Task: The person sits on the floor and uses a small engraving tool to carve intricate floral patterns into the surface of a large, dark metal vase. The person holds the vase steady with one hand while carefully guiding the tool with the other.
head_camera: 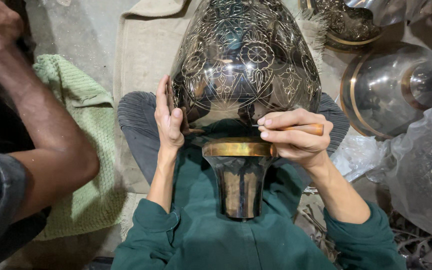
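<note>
A large dark metal vase (pixel 246 65) with fine engraved floral patterns lies across my lap, its brass-banded neck (pixel 238 149) toward me. My left hand (pixel 168 120) rests flat against the vase's left side, fingers pointing up. My right hand (pixel 293 135) presses on the lower body of the vase and grips a thin engraving tool with a wooden handle (pixel 306 129), its tip against the metal near the brass band.
Another person's bare arm (pixel 41 125) reaches in at the left over a green towel (pixel 78 145). A beige mat (pixel 143 55) lies under the vase. More dark metal vessels (pixel 391 85) and clear plastic wrap (pixel 421 165) stand at the right.
</note>
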